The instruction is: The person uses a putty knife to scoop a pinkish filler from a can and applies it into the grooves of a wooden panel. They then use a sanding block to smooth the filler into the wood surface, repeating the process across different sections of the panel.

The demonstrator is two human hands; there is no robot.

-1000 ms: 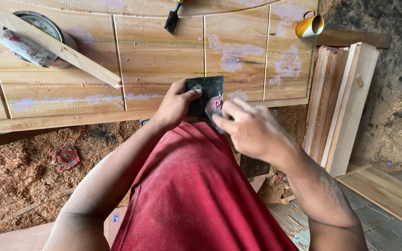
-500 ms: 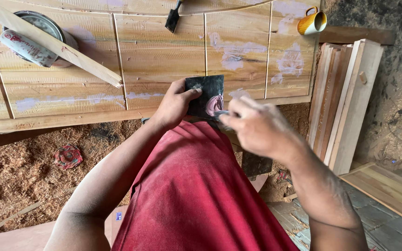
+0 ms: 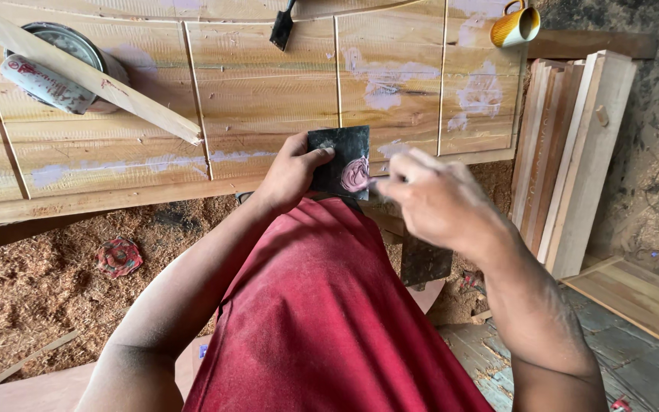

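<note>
Up close, the left hand (image 3: 293,172) pinches a dark square pad (image 3: 339,162) upright, pink putty facing out. The right hand (image 3: 440,200) sits just right of it, blurred fingers loosely curled, apparently empty.

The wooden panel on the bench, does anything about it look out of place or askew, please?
Yes: a loose wooden strip lies diagonally across the wooden panel, over a round tin at its upper left. Pale filler patches smear several boards.

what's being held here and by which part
The left hand grips a dark square plate by its left edge. The right hand looks blurred; any hold cannot be told.
</note>
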